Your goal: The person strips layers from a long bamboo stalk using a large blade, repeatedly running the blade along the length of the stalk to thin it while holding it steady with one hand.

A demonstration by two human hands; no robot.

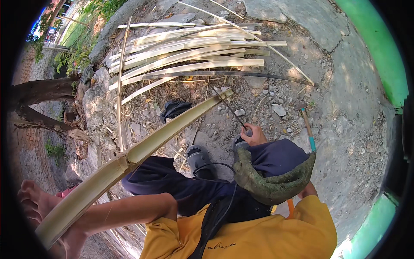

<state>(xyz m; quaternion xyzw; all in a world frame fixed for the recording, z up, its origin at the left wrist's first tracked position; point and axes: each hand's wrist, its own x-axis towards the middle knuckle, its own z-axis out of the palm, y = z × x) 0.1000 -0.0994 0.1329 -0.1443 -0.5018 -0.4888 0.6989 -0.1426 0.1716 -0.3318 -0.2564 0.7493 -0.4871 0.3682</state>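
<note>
A long split bamboo piece, pale and hollowed like a trough, slants from the lower left up to the middle. My left hand is closed around its near end, with part of the palm hidden beneath it. My right hand, by my right shoe, grips the dark handle of a knife with a long, thin blade. The blade's tip crosses the far end of the bamboo; whether it cuts in, I cannot tell. Over my right thigh lies a thick, curved, grey-green pad.
Several split bamboo strips lie piled beyond my feet. A hammer-like tool with a wooden and teal handle is at my right. A black plastic bag rests on stony ground. Tree trunks stand left; a green wall edges the right.
</note>
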